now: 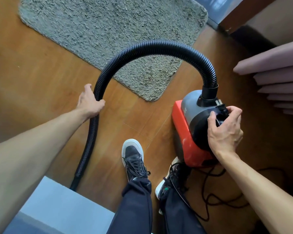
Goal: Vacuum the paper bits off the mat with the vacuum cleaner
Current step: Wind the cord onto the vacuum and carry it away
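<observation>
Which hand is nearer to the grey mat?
Left. The left hand grips the hose beside the mat; the right hand holds the vacuum cleaner, farther off to its right.

I see the mat [108, 39] lying ahead on the floor [32, 65]. The vacuum cleaner [189, 112] sits nearer, to my right, its hose [159, 45] arching over the mat's corner leftward.

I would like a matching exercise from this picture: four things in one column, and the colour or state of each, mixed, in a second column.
1. hose
2. vacuum cleaner
3. mat
4. cord

a. grey, shaggy, flat on the floor
b. red and grey, gripped by the right hand
c. black, ribbed, gripped by the left hand
d. thin, black, loose on the floor

Pairs: 1-c, 2-b, 3-a, 4-d
</observation>
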The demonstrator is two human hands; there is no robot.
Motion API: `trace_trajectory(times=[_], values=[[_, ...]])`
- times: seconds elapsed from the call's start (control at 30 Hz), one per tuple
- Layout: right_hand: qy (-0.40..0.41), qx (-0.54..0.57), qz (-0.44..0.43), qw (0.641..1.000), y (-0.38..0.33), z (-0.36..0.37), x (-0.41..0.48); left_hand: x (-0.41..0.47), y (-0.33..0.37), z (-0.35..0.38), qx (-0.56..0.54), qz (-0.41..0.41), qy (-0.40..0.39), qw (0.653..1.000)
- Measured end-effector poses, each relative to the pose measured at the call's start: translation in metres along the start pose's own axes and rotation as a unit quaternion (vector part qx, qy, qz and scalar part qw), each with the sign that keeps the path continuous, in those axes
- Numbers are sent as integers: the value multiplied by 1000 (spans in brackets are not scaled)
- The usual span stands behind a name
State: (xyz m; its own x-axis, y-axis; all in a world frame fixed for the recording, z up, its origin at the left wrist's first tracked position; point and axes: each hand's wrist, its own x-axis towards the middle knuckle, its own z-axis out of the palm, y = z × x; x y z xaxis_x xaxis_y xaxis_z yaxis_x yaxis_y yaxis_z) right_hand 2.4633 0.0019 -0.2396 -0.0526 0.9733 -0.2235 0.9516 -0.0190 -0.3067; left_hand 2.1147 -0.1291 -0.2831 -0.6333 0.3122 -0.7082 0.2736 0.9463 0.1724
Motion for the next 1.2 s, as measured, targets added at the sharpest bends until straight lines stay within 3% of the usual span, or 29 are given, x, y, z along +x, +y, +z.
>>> trace_trajectory(times=[0.23, 0.43, 0.8, 1.2], values=[[5, -4, -1, 1000, 1, 1, 0, 23, 3, 7, -8, 13, -30, 999], [-11, 20, -7, 1000, 2, -1, -1, 23, 3, 8, 1, 22, -3, 1000], [-68, 60, 53, 994, 1, -12, 2, -25, -20, 1, -109, 60, -18, 992], [-93, 65, -9, 993, -49, -76, 7, -95, 6, -53, -212, 86, 45, 972]])
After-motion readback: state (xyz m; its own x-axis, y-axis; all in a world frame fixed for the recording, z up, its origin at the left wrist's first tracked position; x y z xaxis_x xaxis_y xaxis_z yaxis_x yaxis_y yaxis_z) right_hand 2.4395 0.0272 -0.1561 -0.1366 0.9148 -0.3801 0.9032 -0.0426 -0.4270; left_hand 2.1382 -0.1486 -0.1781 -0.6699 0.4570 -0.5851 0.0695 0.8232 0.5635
